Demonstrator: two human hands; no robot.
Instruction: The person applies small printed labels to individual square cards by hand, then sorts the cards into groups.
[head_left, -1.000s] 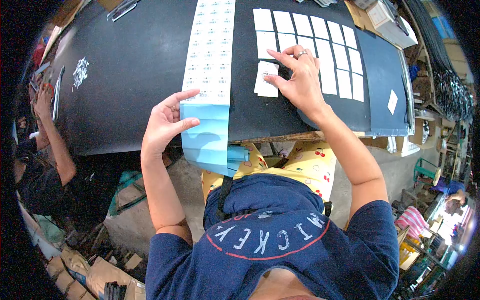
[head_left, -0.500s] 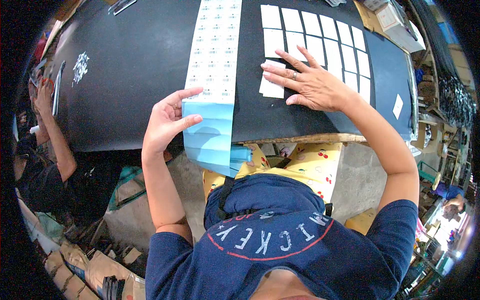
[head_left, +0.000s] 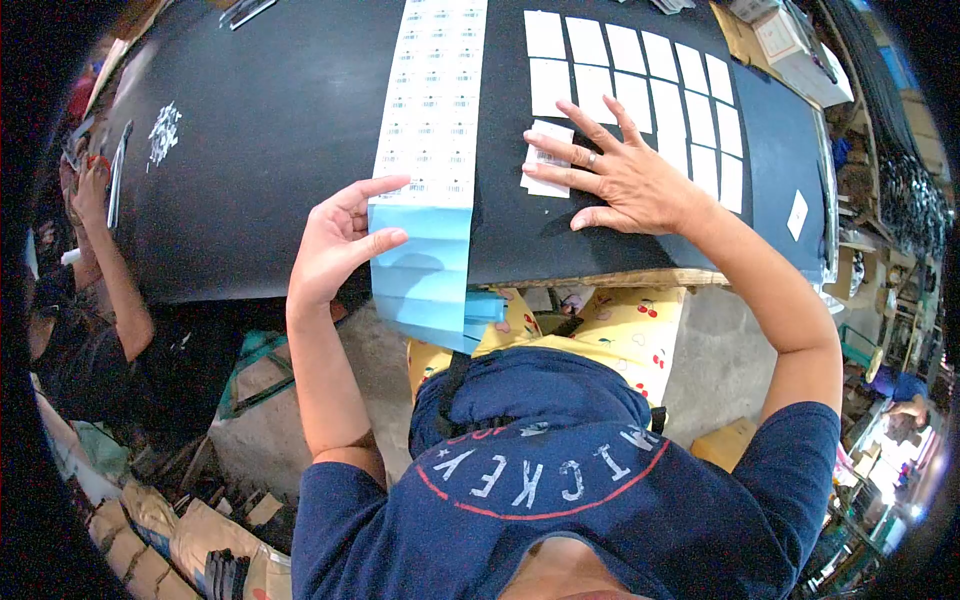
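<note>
The right hand (head_left: 640,188) is flat, fingers splayed and gripping nothing, over the labelled card (head_left: 555,129), just right of the label strip (head_left: 428,110). The left hand (head_left: 333,245) is half-open at the strip's left edge, near where its blue backing (head_left: 420,265) hangs down (whether it pinches anything, I cannot tell). Farther right of the strip, white cards (head_left: 629,50) lie in 6 columns on the black worktop (head_left: 270,200); well left of it sit small white scraps (head_left: 163,137) and another person's arm (head_left: 122,295).
</note>
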